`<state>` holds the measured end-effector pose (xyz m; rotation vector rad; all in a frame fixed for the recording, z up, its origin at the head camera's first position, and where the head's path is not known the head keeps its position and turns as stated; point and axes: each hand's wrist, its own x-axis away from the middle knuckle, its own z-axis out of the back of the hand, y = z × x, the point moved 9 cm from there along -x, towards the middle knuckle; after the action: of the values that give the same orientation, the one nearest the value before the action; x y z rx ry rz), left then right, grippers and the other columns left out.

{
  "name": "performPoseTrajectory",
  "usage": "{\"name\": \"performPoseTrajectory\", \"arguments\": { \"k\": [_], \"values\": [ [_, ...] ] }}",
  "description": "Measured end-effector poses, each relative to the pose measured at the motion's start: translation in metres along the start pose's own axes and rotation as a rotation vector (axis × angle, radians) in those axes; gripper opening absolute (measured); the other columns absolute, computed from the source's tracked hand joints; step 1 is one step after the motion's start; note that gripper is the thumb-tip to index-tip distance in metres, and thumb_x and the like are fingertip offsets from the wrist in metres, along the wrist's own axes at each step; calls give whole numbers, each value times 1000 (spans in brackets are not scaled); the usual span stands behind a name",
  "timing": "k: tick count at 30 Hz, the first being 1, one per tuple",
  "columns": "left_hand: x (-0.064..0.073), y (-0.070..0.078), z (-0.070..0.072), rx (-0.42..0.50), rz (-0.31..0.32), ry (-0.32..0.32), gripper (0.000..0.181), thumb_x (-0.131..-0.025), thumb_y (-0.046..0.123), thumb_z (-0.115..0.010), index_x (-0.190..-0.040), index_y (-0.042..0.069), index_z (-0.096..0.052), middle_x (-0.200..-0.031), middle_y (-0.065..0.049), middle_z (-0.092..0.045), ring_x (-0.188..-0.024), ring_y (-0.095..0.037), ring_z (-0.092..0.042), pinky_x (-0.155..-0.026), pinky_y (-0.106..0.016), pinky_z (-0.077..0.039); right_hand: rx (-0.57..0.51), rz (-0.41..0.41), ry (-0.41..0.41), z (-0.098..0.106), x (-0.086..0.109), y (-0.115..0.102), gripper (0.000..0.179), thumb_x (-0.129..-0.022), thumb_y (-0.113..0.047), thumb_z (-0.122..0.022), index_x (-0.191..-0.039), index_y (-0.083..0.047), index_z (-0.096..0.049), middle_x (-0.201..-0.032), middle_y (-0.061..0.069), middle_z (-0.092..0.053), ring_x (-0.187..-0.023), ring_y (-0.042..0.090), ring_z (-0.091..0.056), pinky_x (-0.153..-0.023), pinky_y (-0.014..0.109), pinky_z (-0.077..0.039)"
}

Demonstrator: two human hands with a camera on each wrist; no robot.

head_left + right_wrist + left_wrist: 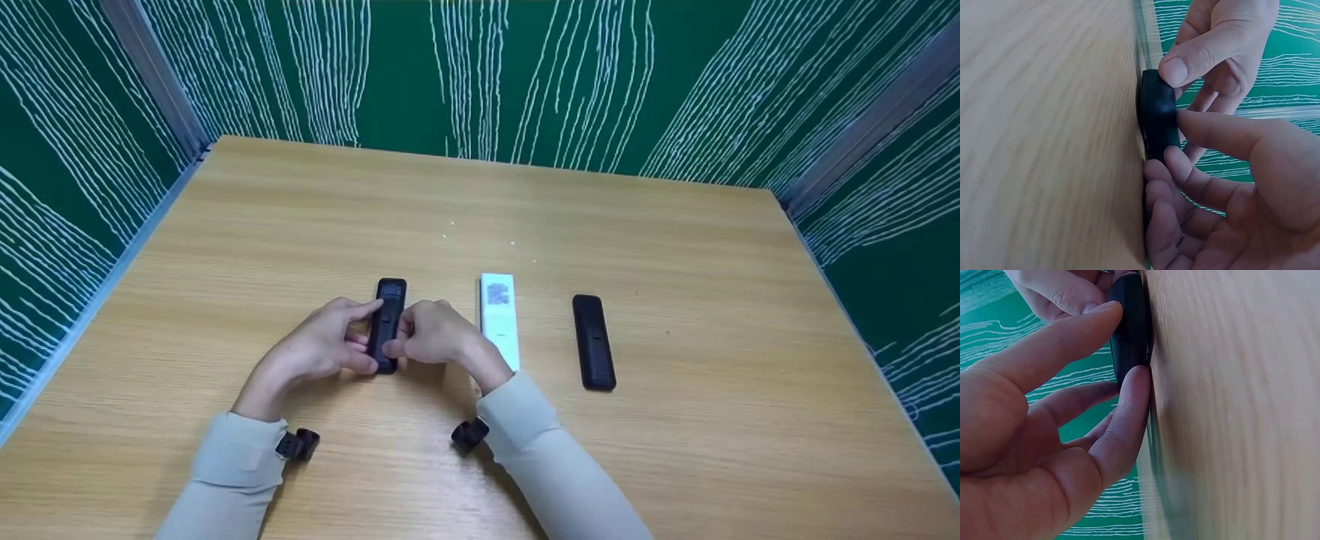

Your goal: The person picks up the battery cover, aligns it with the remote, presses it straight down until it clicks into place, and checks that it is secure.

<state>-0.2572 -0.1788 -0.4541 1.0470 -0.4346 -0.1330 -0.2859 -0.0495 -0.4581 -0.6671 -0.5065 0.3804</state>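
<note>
A slim black remote control (386,324) lies on the wooden table, left of the middle, its long side pointing away from me. My left hand (319,343) holds it along the left edge, the index finger near its far end and the thumb at the near end. From the other side, my right hand (441,334) grips it, its thumb on the upper face near the close end. In the left wrist view the remote's dark side (1129,332) sits close against the tabletop. Fingers of both hands meet around its black body (1159,115) in the right wrist view.
Partly under my right wrist in the head view lies a white remote-shaped piece (499,319) with a grey printed patch. Farther right is a second black remote (594,343). Small pale specks (512,243) dot the wooden table (675,450). Green white-streaked panels (401,75) stand around it.
</note>
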Motion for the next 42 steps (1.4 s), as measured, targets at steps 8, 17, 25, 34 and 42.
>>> {"name": "performPoseTrajectory", "arguments": {
  "k": [8, 17, 25, 34, 42],
  "values": [
    [0, 0, 1, -37, -17, 6, 97, -80, -16, -81, -163, 0, -34, -145, -27, -41, -117, -32, -66, -95, -26, -59, 23, 33, 33, 3, -1, -1, 32, -97, -31, -78, -71, -16, -68, -63, -6, -59, -64, 12, -47, -57, 26, -36],
    [0, 2, 1, -46, -18, 7, 98, -79, -16, -81, -163, 0, -34, -141, -27, -42, -118, -34, -66, -99, -32, -59, 6, -3, 70, 5, -3, 3, 33, -101, -33, -72, -77, -11, -72, -68, -4, -65, -66, 13, -51, -59, 26, -39],
    [0, 2, 1, -43, -16, 12, 99, -78, -16, -81, -163, 0, -33, -142, -27, -43, -119, -35, -66, -100, -33, -59, -12, -23, 106, 4, -5, 5, 35, -104, -32, -68, -76, -12, -70, -69, -2, -67, -63, 14, -52, -57, 25, -40],
    [-1, 2, 1, -33, -16, 5, 98, -79, -17, -81, -163, 0, -34, -143, -27, -42, -119, -34, -65, -100, -32, -59, -14, -26, 118, 5, -6, 5, 38, -106, -31, -66, -71, -14, -64, -67, -3, -62, -59, 12, -50, -53, 24, -38],
    [0, 2, 0, 7, -7, -7, 101, -78, -17, -81, -164, 2, -33, -142, -27, -41, -118, -35, -66, -97, -31, -60, 19, -30, 92, 10, 3, 0, 31, -105, -34, -68, -82, -13, -72, -72, -2, -66, -68, 14, -54, -59, 26, -42]
  ]
}}
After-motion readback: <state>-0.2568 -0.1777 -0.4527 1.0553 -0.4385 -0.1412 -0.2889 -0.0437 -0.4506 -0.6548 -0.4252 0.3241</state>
